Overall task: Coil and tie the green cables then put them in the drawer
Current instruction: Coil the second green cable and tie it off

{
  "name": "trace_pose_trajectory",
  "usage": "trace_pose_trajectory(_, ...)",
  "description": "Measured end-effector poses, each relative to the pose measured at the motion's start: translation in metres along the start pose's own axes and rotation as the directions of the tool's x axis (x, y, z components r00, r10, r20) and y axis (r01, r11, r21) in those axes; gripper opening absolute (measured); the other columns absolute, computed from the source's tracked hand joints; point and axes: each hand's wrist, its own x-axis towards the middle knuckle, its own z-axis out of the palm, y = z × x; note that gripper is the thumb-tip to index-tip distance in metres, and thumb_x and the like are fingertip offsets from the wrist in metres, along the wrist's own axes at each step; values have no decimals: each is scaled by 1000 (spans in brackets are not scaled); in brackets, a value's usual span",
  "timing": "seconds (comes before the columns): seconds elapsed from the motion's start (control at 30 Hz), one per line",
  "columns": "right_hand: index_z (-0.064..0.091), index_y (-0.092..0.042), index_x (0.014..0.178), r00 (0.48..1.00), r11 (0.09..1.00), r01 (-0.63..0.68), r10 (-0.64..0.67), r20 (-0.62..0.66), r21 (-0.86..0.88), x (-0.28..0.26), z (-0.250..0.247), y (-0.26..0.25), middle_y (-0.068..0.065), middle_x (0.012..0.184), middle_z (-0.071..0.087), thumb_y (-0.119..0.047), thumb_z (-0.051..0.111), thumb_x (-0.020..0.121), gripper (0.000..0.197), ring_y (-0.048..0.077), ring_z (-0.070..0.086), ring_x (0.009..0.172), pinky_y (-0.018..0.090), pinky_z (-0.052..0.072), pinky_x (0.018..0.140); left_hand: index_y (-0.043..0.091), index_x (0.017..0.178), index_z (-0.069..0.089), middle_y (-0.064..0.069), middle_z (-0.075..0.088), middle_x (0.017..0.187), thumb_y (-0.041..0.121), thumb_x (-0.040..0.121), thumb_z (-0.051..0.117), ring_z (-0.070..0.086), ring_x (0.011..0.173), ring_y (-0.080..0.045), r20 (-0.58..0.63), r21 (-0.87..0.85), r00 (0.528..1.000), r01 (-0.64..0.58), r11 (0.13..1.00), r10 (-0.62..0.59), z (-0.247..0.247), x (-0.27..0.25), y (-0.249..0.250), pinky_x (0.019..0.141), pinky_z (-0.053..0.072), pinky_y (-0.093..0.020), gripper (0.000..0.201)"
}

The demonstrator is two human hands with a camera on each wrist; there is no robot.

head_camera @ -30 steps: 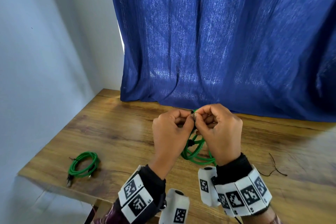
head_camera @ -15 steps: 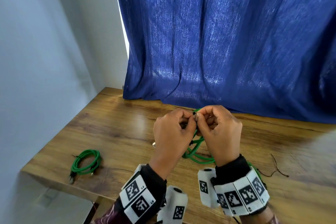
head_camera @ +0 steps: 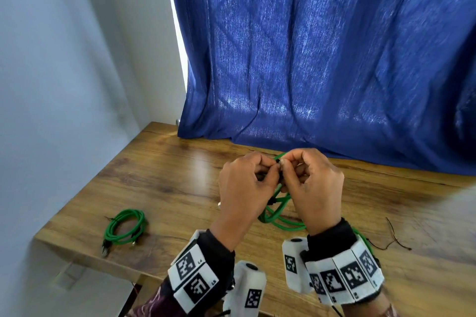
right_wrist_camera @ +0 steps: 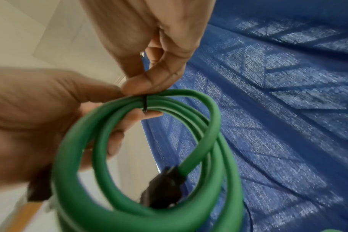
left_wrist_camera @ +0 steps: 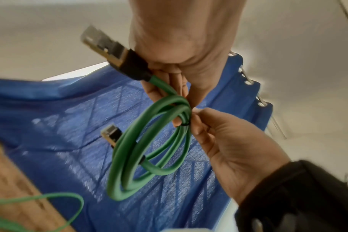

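Note:
I hold a coiled green cable above the wooden table, between both hands. A thin black tie is wrapped round its strands at the top. My left hand grips the coil there, with fingers through the loop. My right hand pinches the tie's ends on top of the coil. Two black-and-metal plugs hang free. A second green cable lies coiled near the table's left front corner. No drawer is in view.
A blue curtain hangs along the back edge of the table. A loose black tie lies on the wood to the right. A green strand lies on the table under my right wrist. A white wall stands to the left.
Both hands stay at the top of the coil, and only the fingertips shift slightly at the tie. The head view has drifted a little.

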Motion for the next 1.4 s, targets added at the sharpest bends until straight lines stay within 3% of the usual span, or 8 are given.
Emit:
trace_pose_trajectory(0.1, 61, -13, 76, 1000, 997, -26, 26, -2, 79, 1, -1, -2, 1, 71, 63, -10, 64, 83, 9, 10, 62, 50, 15, 47, 47, 19, 79, 73, 6, 73, 76, 17, 79, 72, 69, 70, -6, 38, -192, 996, 85, 978, -79, -3, 2, -2, 70, 58, -34, 3)
trace_pose_trajectory(0.23, 62, -10, 76, 999, 987, -42, 40, 14, 155, 1, -3, -6, 3, 73, 64, -3, 65, 83, 10, 8, 64, 53, 6, 43, 47, 17, 79, 73, -8, 73, 81, 7, 78, 70, 69, 75, -18, 96, -449, 976, 217, 867, -195, -4, 2, -6, 75, 56, -37, 11)
trace_pose_trajectory(0.57, 61, -11, 78, 999, 981, 6, -16, 50, 192, 3, -6, -8, 3, 74, 63, -1, 64, 82, 11, 6, 63, 53, 15, 49, 45, 10, 83, 68, -3, 71, 75, 5, 77, 65, 65, 68, -13, 201, -646, 968, 245, 723, -149, -6, 4, -7, 64, 56, -22, 8)
trace_pose_trajectory(0.73, 61, -10, 78, 997, 978, 8, -23, 69, 209, 5, -8, -9, 4, 73, 62, 1, 64, 82, 12, 7, 63, 52, 21, 51, 44, 9, 83, 67, 3, 70, 73, 17, 72, 65, 65, 70, -11, 203, -665, 975, 204, 718, -88, -8, 5, -6, 65, 55, -22, 14)
trace_pose_trajectory(1.0, 59, -13, 78, 997, 979, 9, -24, 72, 204, 5, -9, -4, 2, 73, 61, -3, 62, 82, 11, 9, 63, 51, 28, 52, 42, 4, 81, 67, -3, 69, 72, 2, 80, 63, 65, 66, -11, 223, -673, 967, 243, 699, -121, -7, 5, -7, 59, 53, -20, 5)
trace_pose_trajectory(1.17, 59, -12, 79, 997, 980, 4, -18, 69, 198, 4, -8, -2, 3, 74, 61, -7, 60, 82, 6, 11, 62, 51, 30, 52, 42, 8, 82, 70, -6, 70, 77, 7, 79, 65, 65, 71, -15, 188, -627, 975, 215, 749, -122, -3, 4, -8, 67, 55, -23, 6)
trace_pose_trajectory(1.3, 58, -13, 78, 997, 981, 11, -25, 71, 194, 5, -10, -1, 3, 74, 61, -7, 61, 82, 8, 10, 62, 50, 22, 50, 43, 12, 84, 73, -8, 72, 82, 20, 74, 70, 67, 78, -18, 150, -601, 981, 186, 777, -119, 1, 3, -10, 76, 56, -31, 12)
trace_pose_trajectory(1.4, 60, -12, 79, 996, 987, 26, -39, 79, 161, 6, -9, 0, 2, 74, 61, -9, 61, 82, 5, 12, 62, 54, 29, 51, 45, 15, 82, 74, -9, 72, 82, 18, 74, 71, 67, 78, -21, 143, -598, 982, 185, 780, -123, 4, 4, -11, 76, 56, -32, 10)
